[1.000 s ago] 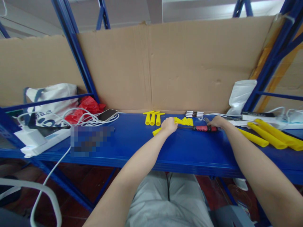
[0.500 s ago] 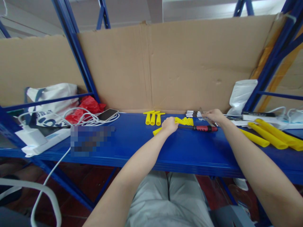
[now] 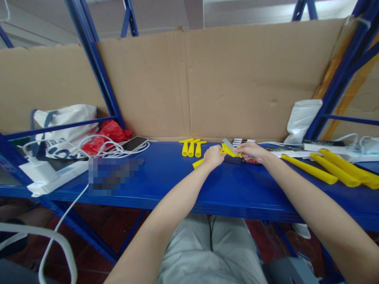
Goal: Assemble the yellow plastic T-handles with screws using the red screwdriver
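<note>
My left hand (image 3: 214, 156) is closed around a yellow plastic T-shaped handle (image 3: 197, 163), its round end pointing left toward me. At the other end of that handle, my right hand (image 3: 251, 151) pinches a flat grey metal blade (image 3: 228, 145). The blade lies close against the yellow head; whether it sits in it I cannot tell. Small yellow pieces behind are mostly hidden by the fingers. Beneath my right hand a red and black screwdriver (image 3: 252, 161) lies partly covered. Three more yellow T-shaped handles (image 3: 191, 148) lie side by side left of my left hand.
Long yellow tubes (image 3: 334, 169) lie at the right of the blue shelf (image 3: 166, 185). A small white-and-black stack (image 3: 237, 142) is near the cardboard wall (image 3: 237, 79). At the left are a phone (image 3: 136, 144), white cables, a power strip (image 3: 63, 175) and a cloth bag (image 3: 68, 122).
My right hand has moved left with the metal blade, bringing it to the head of the yellow handle. It now covers part of the screwdriver. My left hand has barely shifted.
</note>
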The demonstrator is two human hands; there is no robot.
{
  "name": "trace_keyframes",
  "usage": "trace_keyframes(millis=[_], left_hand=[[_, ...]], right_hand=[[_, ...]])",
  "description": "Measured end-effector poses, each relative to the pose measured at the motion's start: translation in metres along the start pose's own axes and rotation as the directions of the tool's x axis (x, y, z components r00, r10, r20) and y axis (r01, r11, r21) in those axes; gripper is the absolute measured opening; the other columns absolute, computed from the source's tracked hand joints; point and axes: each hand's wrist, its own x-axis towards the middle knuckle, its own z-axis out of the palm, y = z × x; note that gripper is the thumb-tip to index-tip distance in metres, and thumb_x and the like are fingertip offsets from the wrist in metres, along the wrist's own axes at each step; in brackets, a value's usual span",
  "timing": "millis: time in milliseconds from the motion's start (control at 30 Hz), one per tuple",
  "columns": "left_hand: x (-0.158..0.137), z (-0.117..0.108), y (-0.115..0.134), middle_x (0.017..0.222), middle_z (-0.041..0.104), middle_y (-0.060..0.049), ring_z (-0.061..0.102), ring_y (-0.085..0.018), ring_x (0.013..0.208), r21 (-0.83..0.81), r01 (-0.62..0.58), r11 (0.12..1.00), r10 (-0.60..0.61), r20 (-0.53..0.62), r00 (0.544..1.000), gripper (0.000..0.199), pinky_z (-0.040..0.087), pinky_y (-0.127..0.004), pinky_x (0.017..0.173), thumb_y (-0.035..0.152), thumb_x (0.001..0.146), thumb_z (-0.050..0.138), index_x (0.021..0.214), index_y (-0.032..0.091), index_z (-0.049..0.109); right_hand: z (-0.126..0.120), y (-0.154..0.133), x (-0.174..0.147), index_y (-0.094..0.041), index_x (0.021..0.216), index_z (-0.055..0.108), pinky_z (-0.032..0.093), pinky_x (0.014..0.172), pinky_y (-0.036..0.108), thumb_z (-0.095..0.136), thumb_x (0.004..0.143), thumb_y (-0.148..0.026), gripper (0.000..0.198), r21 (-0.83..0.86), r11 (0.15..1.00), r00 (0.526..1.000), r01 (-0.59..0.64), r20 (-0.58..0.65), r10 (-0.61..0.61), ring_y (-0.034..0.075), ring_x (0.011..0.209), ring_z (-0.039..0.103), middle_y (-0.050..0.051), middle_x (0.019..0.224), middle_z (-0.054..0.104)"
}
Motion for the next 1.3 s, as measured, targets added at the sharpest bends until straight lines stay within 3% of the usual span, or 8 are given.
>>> trace_keyframes(millis=[167,533,800,967,1300], left_hand=[[0.002,0.002,0.000,0.106,0.063,-0.007,0.057,-0.021,0.102,-0.014,-0.050,0.999,0.050,-0.039,0.998,0.026,0.043,-0.029,0.085,0.031,0.078,0.057,0.101,0.020,0.059],[0.001,0.002,0.000,0.111,0.061,-0.005,0.055,-0.019,0.104,-0.008,-0.121,0.993,0.121,-0.043,0.992,0.025,0.041,-0.028,0.087,0.028,0.077,0.058,0.101,0.021,0.058],[-0.002,0.002,-0.003,0.113,0.056,-0.007,0.055,-0.020,0.102,0.116,-0.335,0.935,0.336,0.007,0.942,0.045,0.042,-0.030,0.085,0.022,0.084,0.046,0.129,0.024,0.041],[-0.003,0.002,-0.005,0.105,0.053,-0.007,0.057,-0.020,0.094,0.226,-0.376,0.899,0.370,0.069,0.926,0.041,0.043,-0.030,0.081,0.024,0.088,0.038,0.129,0.026,0.043],[-0.009,0.001,0.003,0.103,0.052,-0.006,0.056,-0.018,0.091,0.242,-0.431,0.869,0.429,0.063,0.901,0.042,0.044,-0.029,0.079,0.026,0.089,0.035,0.131,0.026,0.040]], right_hand=[[0.002,-0.002,-0.002,-0.017,0.061,0.039,0.013,0.033,0.015,0.072,0.063,-0.037,0.039,-0.006,1.000,1.000,-0.025,-0.009,0.025,0.000,0.032,0.023,-0.009,0.040,0.033],[-0.006,0.000,-0.005,-0.017,0.061,0.040,0.015,0.033,0.015,0.077,0.055,-0.038,0.043,-0.092,0.994,0.990,-0.059,0.125,0.070,0.000,0.033,0.024,-0.009,0.041,0.035],[-0.005,-0.001,-0.007,-0.018,0.063,0.041,0.015,0.032,0.015,0.074,0.061,-0.033,0.037,-0.103,0.992,0.989,-0.067,0.122,0.079,0.000,0.034,0.026,-0.008,0.043,0.037],[-0.004,-0.004,-0.009,-0.018,0.062,0.039,0.015,0.032,0.015,0.073,0.062,-0.031,0.037,-0.080,0.994,0.991,-0.077,0.105,0.085,0.000,0.033,0.026,-0.009,0.044,0.035],[-0.005,-0.009,-0.008,-0.018,0.067,0.042,0.017,0.034,0.017,0.060,0.076,-0.032,0.024,0.066,0.998,1.000,-0.010,-0.010,0.011,0.003,0.033,0.025,-0.008,0.041,0.034]])
